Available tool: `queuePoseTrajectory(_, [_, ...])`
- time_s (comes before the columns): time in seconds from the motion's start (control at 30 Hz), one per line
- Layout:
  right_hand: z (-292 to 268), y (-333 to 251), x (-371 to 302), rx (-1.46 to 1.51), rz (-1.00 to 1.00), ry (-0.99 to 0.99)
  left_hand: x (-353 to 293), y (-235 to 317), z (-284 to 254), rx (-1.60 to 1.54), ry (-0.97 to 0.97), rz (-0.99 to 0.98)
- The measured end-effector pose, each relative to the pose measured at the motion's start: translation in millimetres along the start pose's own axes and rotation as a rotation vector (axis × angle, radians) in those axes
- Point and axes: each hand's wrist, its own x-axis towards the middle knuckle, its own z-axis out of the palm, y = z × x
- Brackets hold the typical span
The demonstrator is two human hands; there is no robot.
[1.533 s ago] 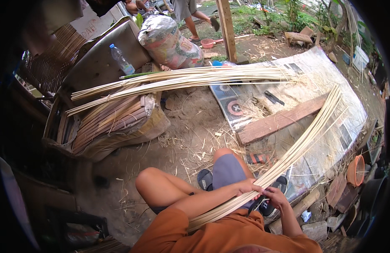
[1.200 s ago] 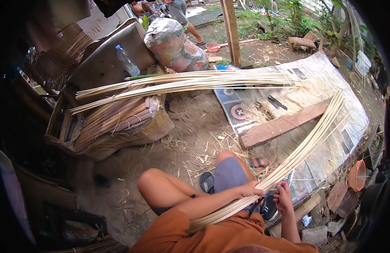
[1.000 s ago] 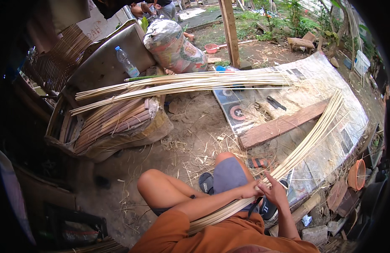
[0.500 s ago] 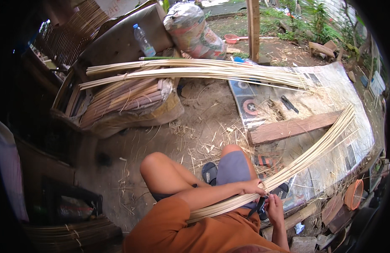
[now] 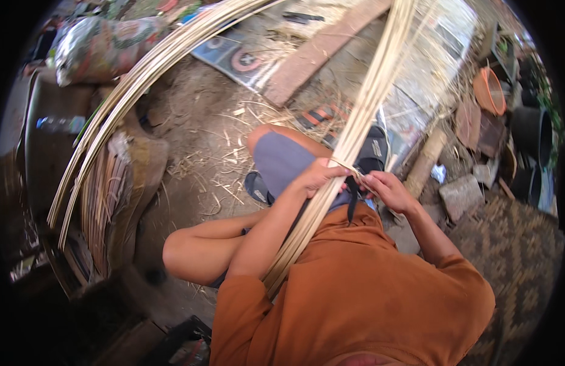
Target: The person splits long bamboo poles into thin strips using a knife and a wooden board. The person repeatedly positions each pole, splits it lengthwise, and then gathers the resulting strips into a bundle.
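A long bundle of pale, thin bamboo strips [image 5: 365,116] runs slantwise across my lap, its lower end passing under my left arm. My left hand [image 5: 322,177] is closed around the bundle near its middle. A narrow tie strip [image 5: 341,163] loops round the strips just above that hand. On the bundle's right side, my right hand [image 5: 386,190] pinches the end of this tie between thumb and fingers. A black strap [image 5: 352,201] hangs down between the two hands.
Two more strip bundles [image 5: 133,91] lie at the left across a stack of wooden slats [image 5: 102,201]. A wooden plank [image 5: 325,52] and a dark knife-like tool [image 5: 304,16] rest on the printed sheet ahead. Sandals [image 5: 374,149] and shavings [image 5: 218,174] are on the ground. An orange container [image 5: 489,90] stands right.
The view has turned right, and the bundle now points more straight ahead. Both hands stay at the tie; my right hand has drawn slightly away from the bundle with the tie end.
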Motion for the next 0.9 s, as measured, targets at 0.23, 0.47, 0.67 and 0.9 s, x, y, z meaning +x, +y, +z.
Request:
queuePoseTrajectory(0.23, [-6.6,25.1,0.1,0.458,0.15,0.016,7.1,-6.9,-5.4,0.027,-0.013,-0.032])
queuePoseTrajectory(0.47, [-41.1,-3.3,-0.1,-0.261,0.126,-0.009,10.2,-3.0,-9.9,0.056,0.005,-0.072])
queuePoseTrajectory(0.67, [13.6,-74.8,-15.7,-0.907,-0.576,0.751,20.2,11.3,-5.3,-0.165,-0.11,-0.155])
queuePoseTrajectory(0.9, [24.3,-20.1,-13.2,-0.54,-0.023,0.156,22.5,5.9,-1.0,-0.08,-0.106,-0.107])
